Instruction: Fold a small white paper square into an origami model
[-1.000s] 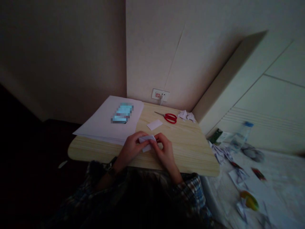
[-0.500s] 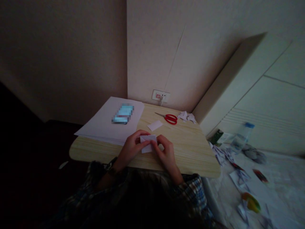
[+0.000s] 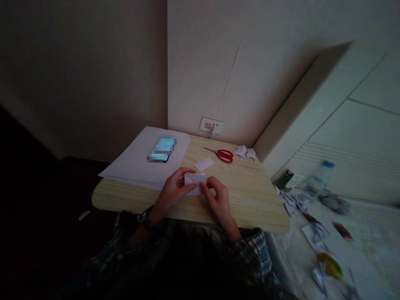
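A small piece of folded white paper (image 3: 195,180) is held up over the front part of the wooden table. My left hand (image 3: 175,186) grips its left side, with the thumb across the near face and the fingers behind. At the right edge, my right hand (image 3: 218,195) pinches it between thumb and index finger. Crease lines show on the near face. Just beyond my hands lies a small white paper rectangle (image 3: 204,164). Red-handled scissors (image 3: 224,155) rest behind it, their tips pointing left.
On the table (image 3: 250,200), a stack of white paper (image 3: 131,160) carries a phone (image 3: 162,148) at left. Folded paper pieces (image 3: 241,151) sit at the back right. A wall socket (image 3: 211,125) is behind. Right of the table, a bed (image 3: 371,233) holds a plastic bottle (image 3: 321,179) and scattered papers.
The folded paper has tilted up slightly, and both thumbs have moved apart towards its sides. Both hands still hold it in nearly the same place.
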`<state>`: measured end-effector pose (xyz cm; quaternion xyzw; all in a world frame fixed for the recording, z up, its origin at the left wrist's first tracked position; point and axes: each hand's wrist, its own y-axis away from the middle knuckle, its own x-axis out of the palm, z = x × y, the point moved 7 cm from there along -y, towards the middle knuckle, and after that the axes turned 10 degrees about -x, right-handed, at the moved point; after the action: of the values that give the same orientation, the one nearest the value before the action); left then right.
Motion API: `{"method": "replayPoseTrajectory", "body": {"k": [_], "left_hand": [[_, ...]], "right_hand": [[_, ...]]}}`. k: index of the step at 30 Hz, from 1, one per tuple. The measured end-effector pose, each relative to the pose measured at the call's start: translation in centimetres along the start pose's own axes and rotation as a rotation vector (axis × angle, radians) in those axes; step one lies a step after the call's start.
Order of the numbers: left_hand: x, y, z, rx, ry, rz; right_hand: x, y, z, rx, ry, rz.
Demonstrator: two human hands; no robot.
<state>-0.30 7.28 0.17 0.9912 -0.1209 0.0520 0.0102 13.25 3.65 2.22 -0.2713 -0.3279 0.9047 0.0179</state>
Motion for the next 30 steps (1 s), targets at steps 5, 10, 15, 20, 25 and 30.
{"method": "replayPoseTrajectory", "body": {"k": [5, 10, 15, 20, 25, 30], "left_hand": [[-0.1, 0.0, 0.2, -0.035, 0.025, -0.006], [-0.1, 0.1, 0.1, -0.05, -0.006, -0.011], [0.3, 0.3, -0.2, -0.031, -0.061, 0.02], [0.6, 0.3, -0.4, 0.038, -0.131, 0.04], [1.0, 0.6, -0.9, 0.118, -0.29, 0.047], [1.2, 1.0, -1.6, 0.206, -0.378, 0.019]], "right_hand": [[0.0, 0.0, -0.1, 0.012, -0.008, -0.011], [0.1, 0.1, -0.3, 0.031, -0.099, -0.033], [-0.4, 0.4, 0.2, -0.033, -0.075, -0.07], [-0.7, 0.6, 0.5, -0.057, -0.058, -0.094], [-0.8, 0.3, 1.1, -0.116, -0.052, -0.098], [-1.2, 0.3, 1.8, -0.17, -0.042, -0.126]]}}
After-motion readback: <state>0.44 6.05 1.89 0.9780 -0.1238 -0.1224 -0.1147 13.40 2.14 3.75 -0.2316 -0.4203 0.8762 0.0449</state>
